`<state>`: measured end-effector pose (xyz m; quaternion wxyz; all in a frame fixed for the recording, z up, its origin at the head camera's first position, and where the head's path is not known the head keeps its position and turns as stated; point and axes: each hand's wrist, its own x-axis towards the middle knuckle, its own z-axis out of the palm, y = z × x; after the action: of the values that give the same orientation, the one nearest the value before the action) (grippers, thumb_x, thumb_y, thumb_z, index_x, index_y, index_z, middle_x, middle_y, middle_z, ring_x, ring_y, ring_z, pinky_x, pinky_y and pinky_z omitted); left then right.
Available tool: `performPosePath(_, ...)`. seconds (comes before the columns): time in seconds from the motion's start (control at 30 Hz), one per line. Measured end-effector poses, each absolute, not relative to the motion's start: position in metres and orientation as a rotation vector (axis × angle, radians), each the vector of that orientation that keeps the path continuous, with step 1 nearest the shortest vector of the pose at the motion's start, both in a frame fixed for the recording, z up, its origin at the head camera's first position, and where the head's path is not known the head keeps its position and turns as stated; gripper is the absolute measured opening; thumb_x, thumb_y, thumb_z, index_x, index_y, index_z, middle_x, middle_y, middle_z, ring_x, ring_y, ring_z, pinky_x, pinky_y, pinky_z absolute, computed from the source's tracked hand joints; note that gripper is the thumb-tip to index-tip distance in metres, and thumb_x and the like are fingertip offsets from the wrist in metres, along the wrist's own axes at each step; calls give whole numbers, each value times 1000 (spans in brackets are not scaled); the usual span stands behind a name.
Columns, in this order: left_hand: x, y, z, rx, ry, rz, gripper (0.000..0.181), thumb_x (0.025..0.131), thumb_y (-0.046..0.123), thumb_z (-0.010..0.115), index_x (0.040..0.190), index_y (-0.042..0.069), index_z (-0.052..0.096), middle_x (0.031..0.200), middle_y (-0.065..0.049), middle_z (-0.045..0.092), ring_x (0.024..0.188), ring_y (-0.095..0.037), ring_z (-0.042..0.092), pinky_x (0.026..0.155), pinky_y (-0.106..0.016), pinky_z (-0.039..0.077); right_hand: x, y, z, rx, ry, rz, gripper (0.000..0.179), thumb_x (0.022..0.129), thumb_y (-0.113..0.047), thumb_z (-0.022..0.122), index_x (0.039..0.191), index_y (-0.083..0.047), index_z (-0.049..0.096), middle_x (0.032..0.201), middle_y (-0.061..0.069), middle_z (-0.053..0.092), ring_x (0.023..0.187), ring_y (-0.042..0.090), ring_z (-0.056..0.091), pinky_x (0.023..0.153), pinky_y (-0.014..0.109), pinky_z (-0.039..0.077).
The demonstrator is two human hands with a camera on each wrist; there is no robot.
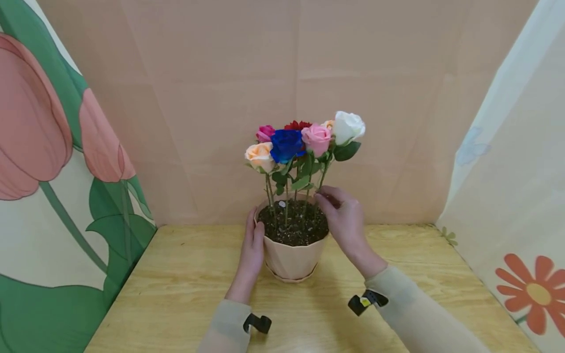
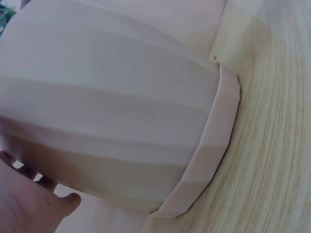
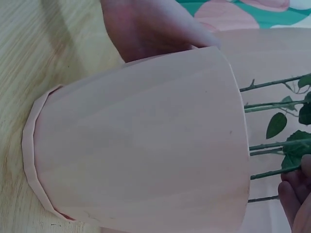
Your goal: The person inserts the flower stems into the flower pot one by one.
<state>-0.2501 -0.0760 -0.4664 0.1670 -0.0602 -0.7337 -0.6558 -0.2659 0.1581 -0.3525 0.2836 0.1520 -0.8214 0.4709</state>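
A pale pink faceted flowerpot point(image 1: 291, 260) stands on its saucer point(image 2: 214, 131), filled with dark soil point(image 1: 295, 236). Upright in it are a white rose point(image 1: 348, 128), a pink rose point(image 1: 317, 139), a blue rose point(image 1: 287, 145), a peach rose point(image 1: 259, 157), a magenta flower point(image 1: 265, 133) and a red flower point(image 1: 297, 125). My left hand point(image 1: 252, 250) rests with fairly straight fingers against the pot's left side. On the right, above the rim, my right hand point(image 1: 347, 220) pinches a green stem point(image 3: 274, 172), apparently the white rose's. Leaves partly hide the other stems.
The wooden table point(image 1: 185, 274) extends around the pot. Behind it hangs a plain pinkish backdrop point(image 1: 212, 98). Tulip-printed cloth point(image 1: 97, 142) flanks the left side, and flower-printed cloth point(image 1: 507, 196) the right. Each wrist wears a black camera strap point(image 1: 258, 323).
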Motion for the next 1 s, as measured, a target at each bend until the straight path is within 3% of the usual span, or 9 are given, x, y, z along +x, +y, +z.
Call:
performPosePath(0.13,-251,-74,-465,-191,-2082,-1865,58,122,36,37,177,21,26,181,-14,23,164,-41,24,131,-65,20,-268,160,-355,417,-2203,1213,13,106,-17,79,112,-7,85,103,5,81,83,18,74,69,23,54)
performPosePath(0.3,-251,-74,-465,-199,-2091,-1862,57,123,34,35,177,20,25,181,-14,23,164,-41,23,131,-66,20,-270,163,-359,462,-2231,1117,11,105,-16,80,110,-8,85,103,7,82,83,20,74,70,40,60)
performPosePath(0.43,-251,-73,-465,-183,-2098,-1861,57,122,35,35,177,21,25,181,-14,24,164,-41,25,131,-65,21,-269,166,-362,476,-2257,1087,11,104,-10,80,112,-5,85,105,10,82,86,25,76,73,45,61)
performPosePath(0.7,-252,-73,-465,-188,-2104,-1853,57,123,34,35,177,21,25,181,-14,24,164,-41,25,131,-65,21,-271,169,-371,512,-2280,1011,8,104,-13,80,108,-7,85,98,7,81,77,20,71,66,40,55)
performPosePath(1.0,-252,-74,-466,-199,-2099,-1855,57,122,29,35,177,20,25,181,-15,23,164,-41,24,131,-65,20,-270,173,-372,490,-2327,1038,12,105,-18,79,110,-9,86,100,5,82,75,17,70,64,34,54)
